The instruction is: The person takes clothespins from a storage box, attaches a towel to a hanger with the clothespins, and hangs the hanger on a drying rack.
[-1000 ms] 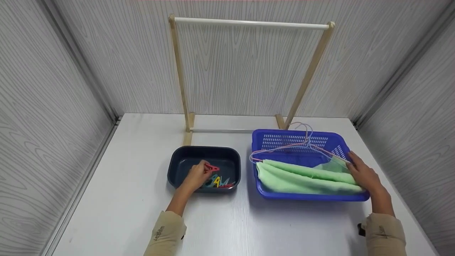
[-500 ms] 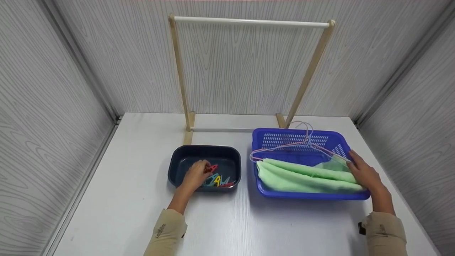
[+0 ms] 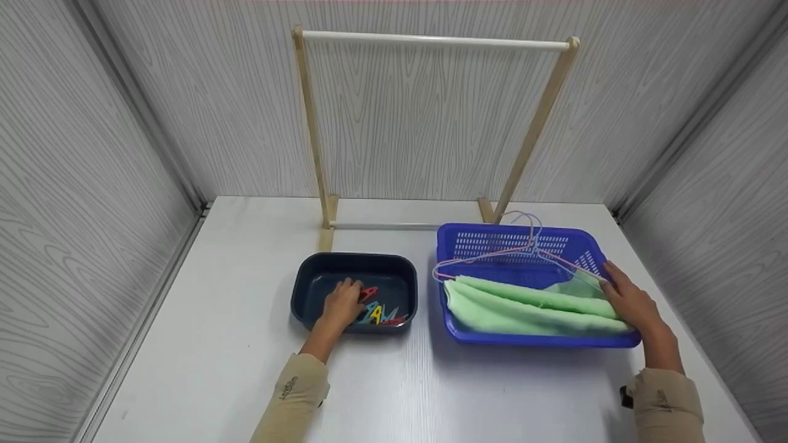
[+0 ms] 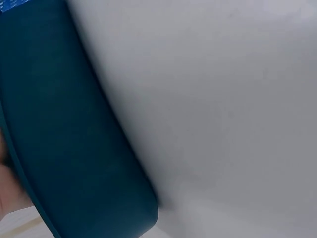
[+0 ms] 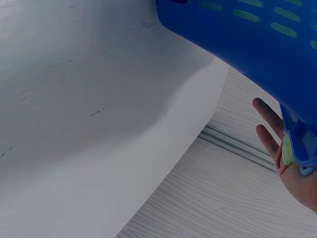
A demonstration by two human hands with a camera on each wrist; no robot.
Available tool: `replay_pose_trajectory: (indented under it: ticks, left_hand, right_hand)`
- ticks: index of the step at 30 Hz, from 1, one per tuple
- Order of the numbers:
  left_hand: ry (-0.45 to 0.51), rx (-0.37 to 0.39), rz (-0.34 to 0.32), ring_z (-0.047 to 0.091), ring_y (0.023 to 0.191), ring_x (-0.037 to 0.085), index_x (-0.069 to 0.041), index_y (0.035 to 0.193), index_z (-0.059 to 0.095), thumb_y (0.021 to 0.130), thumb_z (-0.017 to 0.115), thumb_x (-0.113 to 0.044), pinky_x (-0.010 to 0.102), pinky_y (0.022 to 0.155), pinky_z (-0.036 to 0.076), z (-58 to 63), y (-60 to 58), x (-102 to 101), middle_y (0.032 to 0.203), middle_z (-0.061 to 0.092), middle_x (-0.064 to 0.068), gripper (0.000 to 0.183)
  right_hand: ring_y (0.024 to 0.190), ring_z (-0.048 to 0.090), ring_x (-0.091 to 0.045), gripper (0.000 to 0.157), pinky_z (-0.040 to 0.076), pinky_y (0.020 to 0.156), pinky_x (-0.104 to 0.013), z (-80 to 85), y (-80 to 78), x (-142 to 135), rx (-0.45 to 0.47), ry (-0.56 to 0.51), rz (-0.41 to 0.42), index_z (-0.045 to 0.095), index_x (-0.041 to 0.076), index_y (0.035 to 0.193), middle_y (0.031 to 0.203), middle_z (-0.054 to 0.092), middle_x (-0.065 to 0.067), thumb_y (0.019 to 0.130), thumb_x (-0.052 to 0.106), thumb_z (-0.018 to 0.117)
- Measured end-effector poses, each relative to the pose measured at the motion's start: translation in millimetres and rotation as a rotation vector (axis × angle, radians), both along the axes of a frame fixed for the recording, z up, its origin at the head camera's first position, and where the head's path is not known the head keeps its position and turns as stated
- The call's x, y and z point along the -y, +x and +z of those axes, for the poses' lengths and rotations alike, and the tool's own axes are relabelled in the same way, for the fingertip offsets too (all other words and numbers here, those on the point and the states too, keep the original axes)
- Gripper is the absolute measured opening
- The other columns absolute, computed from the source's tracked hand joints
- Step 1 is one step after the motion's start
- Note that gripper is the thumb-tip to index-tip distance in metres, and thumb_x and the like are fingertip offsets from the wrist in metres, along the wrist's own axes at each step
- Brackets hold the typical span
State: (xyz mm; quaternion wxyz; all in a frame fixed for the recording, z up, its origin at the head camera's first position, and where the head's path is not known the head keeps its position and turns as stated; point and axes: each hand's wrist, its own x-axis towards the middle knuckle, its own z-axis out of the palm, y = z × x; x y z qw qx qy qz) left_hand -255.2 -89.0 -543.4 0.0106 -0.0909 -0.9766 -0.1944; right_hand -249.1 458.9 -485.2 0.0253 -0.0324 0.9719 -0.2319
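Observation:
My left hand (image 3: pixel 342 303) is inside the dark blue tub (image 3: pixel 301 283), its fingers right by a red clothespin (image 3: pixel 369 291). Whether they pinch it is hard to see. Other clothespins, yellow (image 3: pixel 376 314), blue and red, lie near the tub's front wall. In the left wrist view the tub wall (image 4: pixel 74 124) hides most of the hand. My right hand (image 3: pixel 631 301) rests on the right rim of the purple-blue basket (image 3: pixel 542 339), against the hanger ends; two fingers (image 5: pixel 267 114) show straight in the right wrist view. A green towel (image 3: pixel 523 307) and pink and blue hangers (image 3: pixel 534 247) sit in the basket.
Behind the tub and basket stands a wooden rack with a white top rod (image 3: pixel 431 39) and a low crossbar (image 3: pixel 388 225). Patterned panels (image 3: pixel 92 215) close in the white table (image 3: pixel 246 369) at the back and both sides.
My left hand lowered the red clothespin towards the tub floor, and its fingers have shifted slightly beside it. The right hand, basket and towel have not moved.

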Motion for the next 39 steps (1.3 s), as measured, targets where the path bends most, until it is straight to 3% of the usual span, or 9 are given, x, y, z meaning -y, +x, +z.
replay_pose_trajectory:
  ticks: [7,19,33,39]
  left_hand:
    - [-0.033,-0.030,0.030,0.049,0.102,0.035,0.006,0.112,0.058,0.083,0.070,-0.019,0.047,0.078,0.046,-4.2,-4.5,-2.0,0.111,0.052,0.023,0.041]
    - [-0.002,0.041,0.082,0.057,0.089,0.033,0.004,0.103,0.062,0.084,0.068,-0.013,0.047,0.073,0.048,-5.8,-10.2,-4.8,0.095,0.060,0.018,0.026]
    - [-0.021,0.060,0.118,0.053,0.096,0.034,0.007,0.104,0.061,0.080,0.069,-0.005,0.046,0.075,0.048,-4.9,-8.3,-1.3,0.101,0.056,0.020,0.028]
    - [0.069,0.011,0.147,0.053,0.094,0.035,0.008,0.106,0.059,0.081,0.068,-0.008,0.047,0.075,0.048,-4.1,-6.6,2.9,0.100,0.055,0.021,0.032]
  right_hand:
    - [0.116,0.023,-0.061,0.061,0.021,0.084,-0.070,-0.6,-0.3,0.1,-0.006,0.004,-0.007,0.016,0.001,0.145,0.145,0.015,-0.026,0.099,0.041,0.028]
    - [0.117,0.021,-0.060,0.061,0.020,0.085,-0.071,1.5,-1.4,0.8,-0.012,-0.001,0.005,0.016,0.001,0.145,0.146,0.015,-0.026,0.100,0.040,0.028]
    - [0.118,0.021,-0.059,0.062,0.018,0.086,-0.071,0.3,-1.1,0.7,-0.002,0.006,0.001,0.015,0.001,0.145,0.146,0.014,-0.026,0.100,0.042,0.027]
    - [0.117,0.022,-0.060,0.062,0.019,0.085,-0.071,-0.3,-1.3,0.3,-0.005,0.008,0.001,0.016,0.001,0.145,0.145,0.015,-0.026,0.100,0.041,0.027]
